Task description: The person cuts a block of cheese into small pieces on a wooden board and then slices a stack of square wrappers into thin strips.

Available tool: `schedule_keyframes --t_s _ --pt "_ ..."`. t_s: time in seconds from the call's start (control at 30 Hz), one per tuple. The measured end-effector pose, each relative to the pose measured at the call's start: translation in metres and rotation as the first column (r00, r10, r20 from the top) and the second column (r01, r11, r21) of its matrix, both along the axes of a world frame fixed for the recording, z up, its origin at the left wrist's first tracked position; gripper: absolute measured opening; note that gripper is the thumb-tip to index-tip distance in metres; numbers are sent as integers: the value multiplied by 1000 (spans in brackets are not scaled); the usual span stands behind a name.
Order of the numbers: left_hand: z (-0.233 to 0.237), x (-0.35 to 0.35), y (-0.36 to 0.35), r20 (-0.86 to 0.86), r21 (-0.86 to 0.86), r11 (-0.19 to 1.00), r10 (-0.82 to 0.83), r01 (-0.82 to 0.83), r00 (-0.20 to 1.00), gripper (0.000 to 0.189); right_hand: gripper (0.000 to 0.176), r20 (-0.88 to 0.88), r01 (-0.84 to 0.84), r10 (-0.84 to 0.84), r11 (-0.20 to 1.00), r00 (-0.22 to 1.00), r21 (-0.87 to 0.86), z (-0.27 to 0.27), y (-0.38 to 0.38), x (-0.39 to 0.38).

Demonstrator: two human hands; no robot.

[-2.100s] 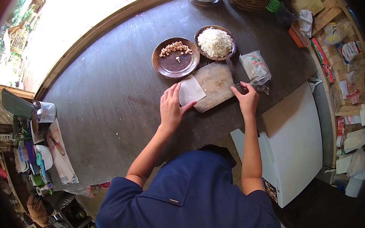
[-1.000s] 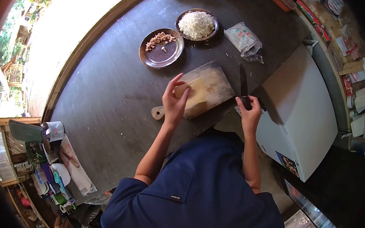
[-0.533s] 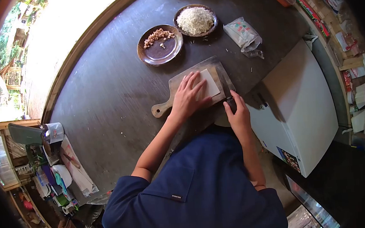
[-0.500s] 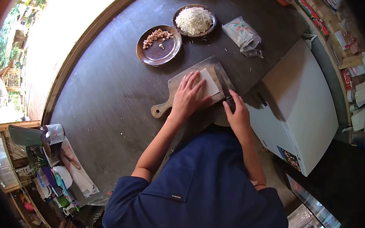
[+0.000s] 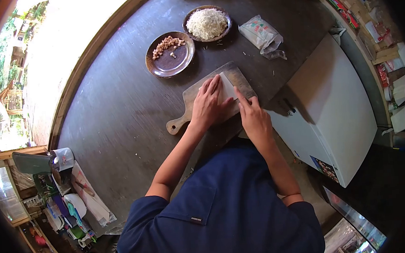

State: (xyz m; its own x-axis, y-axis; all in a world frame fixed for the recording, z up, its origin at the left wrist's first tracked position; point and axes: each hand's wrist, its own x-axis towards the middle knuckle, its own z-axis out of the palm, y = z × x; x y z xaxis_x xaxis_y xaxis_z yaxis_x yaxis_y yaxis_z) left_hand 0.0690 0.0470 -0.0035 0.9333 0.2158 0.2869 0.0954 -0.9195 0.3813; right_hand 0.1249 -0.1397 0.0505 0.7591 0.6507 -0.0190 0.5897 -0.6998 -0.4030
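Note:
A flat, white rectangular slab [image 5: 227,86] lies on the wooden cutting board [image 5: 191,95], its left part covered by my left hand [image 5: 207,103]. The fingers of that hand are laid flat over it, pointing away from me. At the slab's right edge, my right hand [image 5: 254,116] is closed around a knife, with the index finger stretched forward along it. The hand hides most of the knife, including its dark handle. The board's handle points left, toward the front of the dark table.
Beyond the board stand a brown plate [image 5: 171,69] with small diced pieces and a bowl [image 5: 229,27] heaped with pale shreds. A plastic-wrapped package [image 5: 263,35] lies to their right. A white chest-like appliance [image 5: 330,100] adjoins the table at right; utensils [image 5: 65,200] crowd the left.
My right hand has moved left and forward with the knife, from the board's right edge onto the slab's edge. My left hand stays on the slab. The view has shifted slightly.

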Motion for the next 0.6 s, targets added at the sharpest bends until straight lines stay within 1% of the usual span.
schedule_keyframes --t_s 0.1,0.17,0.43,0.53,0.6 --pt "-4 0 0 33 29 1000 3 -4 999 73 57 32 -6 6 1000 999 -16 -4 10 1" --pt "-4 0 0 60 -5 1000 -3 4 998 72 57 13 -9 10 1000 1000 -26 -6 13 1" --pt "-4 -1 -1 51 -16 1000 10 -10 999 71 58 12 -44 45 998 999 -36 3 14 -1" --pt "-2 -1 -2 52 -38 999 10 -8 999 70 59 29 -20 21 998 999 -53 2 14 0" --pt "-2 -1 -1 55 -45 999 11 -9 998 70 59 -10 -28 27 997 1000 -70 1 14 1"
